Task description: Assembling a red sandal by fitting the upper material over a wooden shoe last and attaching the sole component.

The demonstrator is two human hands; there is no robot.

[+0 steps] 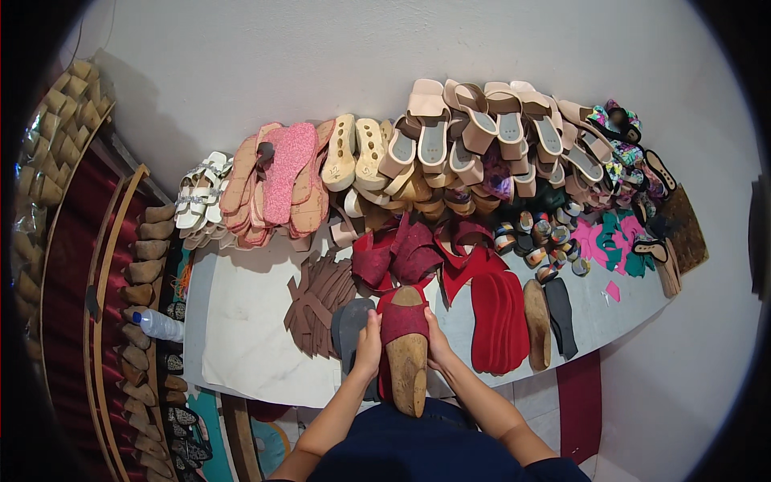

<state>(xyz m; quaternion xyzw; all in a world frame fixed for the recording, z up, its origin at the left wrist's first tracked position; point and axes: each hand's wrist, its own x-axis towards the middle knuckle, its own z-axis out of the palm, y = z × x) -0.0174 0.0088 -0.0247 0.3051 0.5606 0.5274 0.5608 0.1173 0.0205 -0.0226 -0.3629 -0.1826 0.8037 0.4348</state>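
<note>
Close to my body, at the table's near edge, I hold a wooden shoe last [408, 371] with a dark red upper [405, 322] wrapped across its front part. My left hand [369, 347] grips its left side, and my right hand [438, 341] grips its right side; the fingertips of both are partly hidden. Red material shows along the last's left edge. Beside my left hand lies a dark grey sole [347, 323]. Just beyond the last are more red uppers [414, 253]. Right of my right hand sits a stack of red insoles [496, 321].
Another wooden last [537, 324] and a black sole [560, 317] lie at the right. Brown strips [323, 293] are heaped on the left. Piled sandals [482, 128] and pink soles [289, 173] line the wall. A rack of lasts [143, 271] and a bottle [159, 325] stand left.
</note>
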